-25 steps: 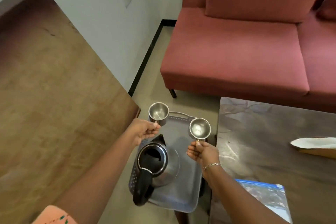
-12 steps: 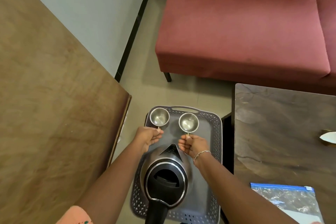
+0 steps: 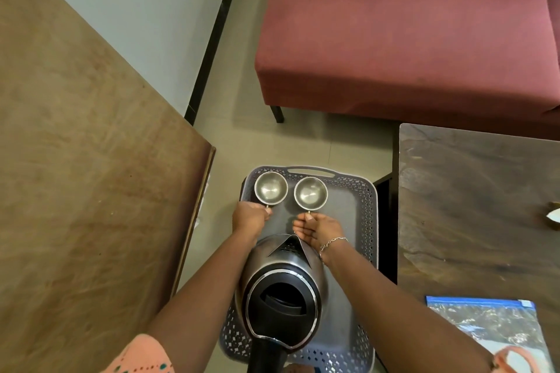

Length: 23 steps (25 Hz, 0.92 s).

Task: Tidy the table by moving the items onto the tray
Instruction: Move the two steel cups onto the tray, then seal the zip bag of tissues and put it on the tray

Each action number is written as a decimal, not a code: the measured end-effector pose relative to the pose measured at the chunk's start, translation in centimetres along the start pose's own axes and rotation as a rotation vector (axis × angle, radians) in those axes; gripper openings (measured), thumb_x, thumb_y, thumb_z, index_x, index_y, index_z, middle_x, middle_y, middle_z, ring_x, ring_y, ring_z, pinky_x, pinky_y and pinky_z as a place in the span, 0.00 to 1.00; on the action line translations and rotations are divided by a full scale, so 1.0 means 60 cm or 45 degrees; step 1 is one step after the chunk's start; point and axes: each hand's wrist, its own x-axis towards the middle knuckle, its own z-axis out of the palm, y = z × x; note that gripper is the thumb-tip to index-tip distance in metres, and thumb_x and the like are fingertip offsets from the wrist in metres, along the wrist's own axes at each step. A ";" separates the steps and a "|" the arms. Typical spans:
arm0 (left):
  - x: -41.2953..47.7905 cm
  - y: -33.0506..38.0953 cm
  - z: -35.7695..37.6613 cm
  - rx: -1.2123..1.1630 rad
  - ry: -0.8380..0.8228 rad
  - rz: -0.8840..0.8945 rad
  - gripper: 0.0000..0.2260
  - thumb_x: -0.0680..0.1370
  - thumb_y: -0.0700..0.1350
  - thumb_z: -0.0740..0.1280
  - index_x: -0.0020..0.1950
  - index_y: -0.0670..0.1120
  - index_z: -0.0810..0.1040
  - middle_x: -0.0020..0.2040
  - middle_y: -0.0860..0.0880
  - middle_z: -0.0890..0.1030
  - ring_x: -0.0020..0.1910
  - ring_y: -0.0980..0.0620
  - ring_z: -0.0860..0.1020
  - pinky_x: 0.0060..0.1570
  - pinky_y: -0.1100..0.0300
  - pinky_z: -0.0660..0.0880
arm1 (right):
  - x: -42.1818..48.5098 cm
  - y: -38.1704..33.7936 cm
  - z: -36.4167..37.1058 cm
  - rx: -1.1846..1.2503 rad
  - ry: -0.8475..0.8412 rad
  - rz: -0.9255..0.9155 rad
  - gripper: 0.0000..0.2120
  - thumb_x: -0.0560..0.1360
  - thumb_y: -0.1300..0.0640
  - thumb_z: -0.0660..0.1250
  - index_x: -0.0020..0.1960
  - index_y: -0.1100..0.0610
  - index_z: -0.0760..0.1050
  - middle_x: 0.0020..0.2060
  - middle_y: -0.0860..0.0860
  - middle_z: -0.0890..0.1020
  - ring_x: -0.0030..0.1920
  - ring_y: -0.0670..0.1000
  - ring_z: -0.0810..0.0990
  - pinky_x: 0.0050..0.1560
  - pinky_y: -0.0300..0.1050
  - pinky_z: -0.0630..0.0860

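A grey tray (image 3: 365, 221) with a perforated rim sits low between two tables. Two small steel cups stand side by side at its far end: the left cup (image 3: 270, 188) and the right cup (image 3: 310, 193). My left hand (image 3: 250, 218) pinches the left cup's handle. My right hand (image 3: 315, 228) holds the right cup's handle with fingertips. Both cups rest upright on the tray floor. A steel and black electric kettle (image 3: 283, 291) stands on the near half of the tray, its lid open and its spout pointing away from me.
A brown wooden table (image 3: 91, 191) fills the left. A dark table (image 3: 472, 206) on the right holds a blue-edged plastic bag (image 3: 491, 327) and a pale object (image 3: 553, 216) at the frame edge. A red sofa (image 3: 409, 33) stands beyond on beige floor.
Both hands have lowered the two cups from above the tray's far edge down onto the tray floor. The view has tilted down, so the kettle looks closer.
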 end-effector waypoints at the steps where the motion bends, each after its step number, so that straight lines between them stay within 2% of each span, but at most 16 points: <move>1: -0.001 0.000 -0.001 0.035 0.038 0.020 0.10 0.73 0.35 0.69 0.51 0.32 0.79 0.45 0.37 0.82 0.45 0.45 0.80 0.55 0.52 0.76 | 0.000 0.000 0.001 -0.016 -0.009 0.007 0.13 0.79 0.66 0.56 0.38 0.62 0.71 0.34 0.57 0.76 0.34 0.52 0.76 0.26 0.34 0.76; 4: -0.013 0.005 -0.011 0.078 0.050 0.040 0.10 0.71 0.37 0.71 0.50 0.34 0.80 0.50 0.36 0.82 0.49 0.42 0.80 0.57 0.50 0.76 | -0.005 -0.011 -0.002 -0.055 -0.028 0.078 0.11 0.79 0.66 0.56 0.39 0.60 0.69 0.35 0.58 0.76 0.34 0.52 0.76 0.26 0.35 0.76; 7: -0.057 0.018 -0.038 0.147 0.149 0.069 0.04 0.73 0.37 0.70 0.46 0.38 0.82 0.48 0.37 0.83 0.47 0.41 0.80 0.50 0.52 0.76 | -0.023 -0.027 -0.022 -0.122 -0.028 0.133 0.08 0.79 0.63 0.57 0.41 0.59 0.67 0.34 0.58 0.76 0.33 0.53 0.75 0.25 0.37 0.76; 9: -0.112 0.025 -0.062 0.080 0.367 0.232 0.05 0.74 0.37 0.66 0.44 0.41 0.82 0.46 0.39 0.84 0.43 0.42 0.81 0.50 0.48 0.78 | -0.042 -0.034 -0.047 -0.122 -0.027 0.112 0.06 0.79 0.62 0.59 0.43 0.59 0.67 0.33 0.58 0.75 0.32 0.53 0.74 0.24 0.36 0.76; 11: -0.185 0.036 -0.076 -0.071 0.592 0.448 0.06 0.75 0.38 0.64 0.44 0.43 0.82 0.41 0.44 0.84 0.40 0.46 0.81 0.46 0.48 0.79 | -0.063 -0.044 -0.078 -0.117 -0.002 0.052 0.07 0.78 0.61 0.60 0.42 0.59 0.66 0.33 0.57 0.74 0.31 0.52 0.73 0.24 0.35 0.76; 13: -0.261 0.042 -0.066 -0.151 0.721 0.653 0.06 0.76 0.40 0.65 0.45 0.45 0.81 0.38 0.49 0.82 0.39 0.50 0.80 0.44 0.52 0.78 | -0.090 -0.052 -0.114 -0.142 0.010 -0.043 0.07 0.78 0.61 0.61 0.41 0.59 0.67 0.33 0.57 0.75 0.30 0.51 0.73 0.24 0.34 0.75; 16: -0.357 0.041 -0.018 -0.091 0.823 0.981 0.05 0.76 0.39 0.65 0.45 0.40 0.81 0.41 0.45 0.82 0.42 0.48 0.78 0.46 0.56 0.74 | -0.134 -0.058 -0.174 -0.169 -0.018 -0.194 0.03 0.76 0.63 0.63 0.46 0.61 0.68 0.32 0.56 0.75 0.28 0.48 0.74 0.25 0.32 0.73; 18: -0.410 0.028 0.036 0.046 0.807 1.142 0.06 0.75 0.38 0.66 0.43 0.38 0.81 0.39 0.46 0.80 0.40 0.49 0.74 0.45 0.61 0.70 | -0.165 -0.054 -0.230 -0.231 -0.024 -0.241 0.03 0.76 0.64 0.63 0.46 0.61 0.69 0.32 0.55 0.75 0.25 0.44 0.75 0.25 0.31 0.72; 20: -0.456 0.011 0.097 0.129 0.701 1.244 0.04 0.74 0.35 0.67 0.42 0.37 0.81 0.38 0.46 0.80 0.40 0.48 0.74 0.45 0.62 0.69 | -0.188 -0.042 -0.298 -0.259 -0.001 -0.281 0.05 0.76 0.65 0.63 0.42 0.58 0.69 0.32 0.55 0.74 0.25 0.43 0.74 0.26 0.31 0.72; 23: -0.507 -0.012 0.184 0.095 0.488 1.197 0.05 0.74 0.33 0.67 0.43 0.41 0.82 0.37 0.51 0.77 0.40 0.49 0.74 0.43 0.61 0.71 | -0.209 -0.029 -0.402 -0.271 0.082 -0.304 0.08 0.75 0.65 0.64 0.39 0.57 0.70 0.33 0.55 0.73 0.29 0.46 0.72 0.26 0.30 0.71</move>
